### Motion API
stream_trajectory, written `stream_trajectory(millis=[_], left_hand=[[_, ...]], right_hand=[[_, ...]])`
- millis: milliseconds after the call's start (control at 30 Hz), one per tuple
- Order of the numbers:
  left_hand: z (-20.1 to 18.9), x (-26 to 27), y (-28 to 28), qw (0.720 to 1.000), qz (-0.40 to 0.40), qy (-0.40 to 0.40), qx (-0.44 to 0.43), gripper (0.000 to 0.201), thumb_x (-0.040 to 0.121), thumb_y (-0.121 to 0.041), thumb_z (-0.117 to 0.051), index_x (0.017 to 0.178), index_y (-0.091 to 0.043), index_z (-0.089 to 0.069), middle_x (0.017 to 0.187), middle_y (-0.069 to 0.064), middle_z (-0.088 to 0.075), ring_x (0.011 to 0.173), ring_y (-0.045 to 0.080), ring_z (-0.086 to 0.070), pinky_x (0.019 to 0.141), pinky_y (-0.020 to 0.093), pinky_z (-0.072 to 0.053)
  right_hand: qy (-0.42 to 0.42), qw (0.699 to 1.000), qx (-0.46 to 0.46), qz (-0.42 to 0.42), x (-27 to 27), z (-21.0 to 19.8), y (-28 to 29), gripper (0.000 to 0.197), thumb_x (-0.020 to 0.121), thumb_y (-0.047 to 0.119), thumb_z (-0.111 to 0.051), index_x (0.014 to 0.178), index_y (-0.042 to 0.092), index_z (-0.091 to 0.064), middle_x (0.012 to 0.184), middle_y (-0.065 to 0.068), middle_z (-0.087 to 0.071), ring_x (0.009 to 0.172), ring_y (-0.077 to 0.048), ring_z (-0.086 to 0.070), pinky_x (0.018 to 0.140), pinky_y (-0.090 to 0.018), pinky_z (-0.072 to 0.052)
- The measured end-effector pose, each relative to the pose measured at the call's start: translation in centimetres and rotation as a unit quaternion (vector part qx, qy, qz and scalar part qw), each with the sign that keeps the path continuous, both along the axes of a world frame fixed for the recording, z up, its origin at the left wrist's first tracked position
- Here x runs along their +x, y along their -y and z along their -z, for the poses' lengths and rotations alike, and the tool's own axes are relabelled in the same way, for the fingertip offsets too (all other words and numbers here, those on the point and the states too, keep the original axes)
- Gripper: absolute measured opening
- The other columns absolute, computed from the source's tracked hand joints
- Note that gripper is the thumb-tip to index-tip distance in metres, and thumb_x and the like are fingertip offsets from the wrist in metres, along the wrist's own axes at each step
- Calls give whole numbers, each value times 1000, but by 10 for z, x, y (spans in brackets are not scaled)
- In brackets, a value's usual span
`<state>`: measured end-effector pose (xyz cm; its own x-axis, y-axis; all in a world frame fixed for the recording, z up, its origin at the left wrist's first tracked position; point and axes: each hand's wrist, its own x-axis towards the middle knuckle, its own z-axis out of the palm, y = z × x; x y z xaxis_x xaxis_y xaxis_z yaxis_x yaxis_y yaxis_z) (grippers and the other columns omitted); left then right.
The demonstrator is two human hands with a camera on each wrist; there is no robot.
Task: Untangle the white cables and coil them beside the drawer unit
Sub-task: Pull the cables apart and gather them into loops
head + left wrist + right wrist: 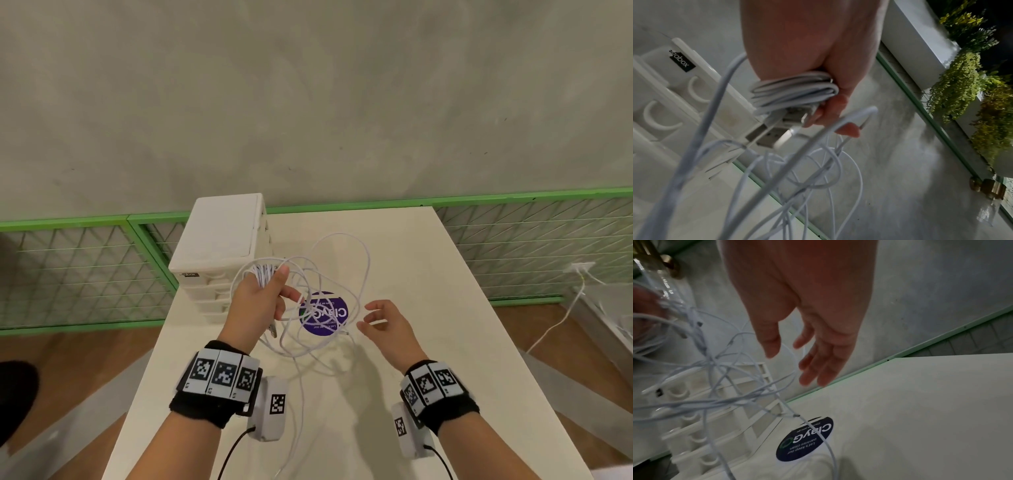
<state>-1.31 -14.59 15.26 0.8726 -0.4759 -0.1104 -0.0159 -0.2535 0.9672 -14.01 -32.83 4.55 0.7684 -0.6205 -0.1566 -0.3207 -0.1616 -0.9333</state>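
A tangle of thin white cables hangs above the white table, its loose ends trailing toward the front edge. My left hand is raised in front of the white drawer unit and grips several cable turns wound round its fingers, with USB plugs dangling below. My right hand hovers to the right of the tangle, fingers relaxed and spread, holding nothing. Loose loops cross in front of the drawer unit.
A round purple sticker lies on the table under the cables. A green-framed mesh fence runs behind the table against a grey wall. Another white cable hangs from a socket at the right, off the table.
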Motion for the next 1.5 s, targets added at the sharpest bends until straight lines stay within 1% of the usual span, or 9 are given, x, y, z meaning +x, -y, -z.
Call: stream_trajectory(millis=[167, 300, 567, 733, 933, 1033, 1233, 1333, 1500], left_hand=[[-3, -4, 0, 998, 59, 18, 13, 56, 98, -38, -46, 76, 9, -66, 47, 0, -63, 36, 10, -37, 41, 17, -33], [-14, -10, -1, 993, 116, 1, -10, 52, 97, -38, -46, 69, 1, -65, 58, 13, -67, 39, 15, -35, 44, 22, -33], [-21, -6, -16, 993, 117, -1, -23, 32, 99, -32, -45, 83, -6, -57, 73, 16, -72, 36, 14, -33, 42, 22, -29], [-12, 8, -29, 999, 34, 24, 13, 45, 97, -37, -46, 70, -7, -67, 68, 29, -64, 35, 12, -36, 39, 23, -30], [-13, 8, -30, 1000, 13, -1, 11, 48, 99, -34, -45, 87, 7, -66, 44, -2, -60, 34, 11, -34, 43, 26, -27], [-9, 11, -31, 1000, 2, -8, 29, 49, 98, -37, -47, 82, 3, -71, 41, -2, -56, 33, 9, -33, 37, 22, -28], [-4, 14, -31, 999, 0, -2, 52, 36, 95, -32, -54, 85, 0, -67, 63, -1, -73, 32, 7, -32, 32, 17, -29], [-1, 12, -27, 997, 9, 10, 72, 38, 92, -33, -59, 83, 1, -72, 41, -5, -56, 32, 8, -35, 33, 17, -32], [2, 11, -17, 998, 26, -17, 48, 29, 89, -23, -63, 64, -13, -73, 51, 9, -60, 35, 14, -36, 34, 19, -30]], right_hand=[[89, 989, -113, -42, 11, -14, -19, 12, 79, 16, -72, 86, 25, -67, 80, 8, -65, 70, -2, -54, 64, -11, -40], [16, 979, -173, -105, 23, -24, -29, 40, 76, 26, -73, 114, 31, -62, 78, 15, -52, 68, -2, -46, 65, -14, -35], [-85, 959, -237, -128, 37, -21, -40, 22, 83, 36, -65, 102, 25, -69, 75, 15, -39, 76, -10, -46, 57, -15, -29], [-8, 978, -165, -126, 35, -24, -42, 10, 82, 25, -67, 73, 29, -63, 80, 11, -52, 64, -1, -47, 65, -19, -35], [-48, 979, -153, -123, 39, -31, -48, 24, 71, 30, -74, 71, 27, -50, 76, 8, -63, 71, -16, -58, 65, -30, -45], [-60, 976, -168, -123, 38, -33, -46, 32, 74, 21, -70, 67, 33, -41, 68, 13, -56, 70, -16, -54, 62, -28, -43], [-9, 984, -139, -114, 31, -41, -39, 24, 78, 13, -66, 96, 29, -68, 73, 19, -60, 58, 5, -50, 64, -16, -40], [8, 980, -153, -126, 28, -49, -41, 18, 79, 12, -66, 90, 24, -72, 66, 25, -59, 60, 12, -51, 62, -10, -36], [53, 987, -89, -123, 26, -61, -51, 22, 78, 10, -70, 73, 31, -65, 68, 14, -66, 59, -1, -55, 64, -20, -48]])
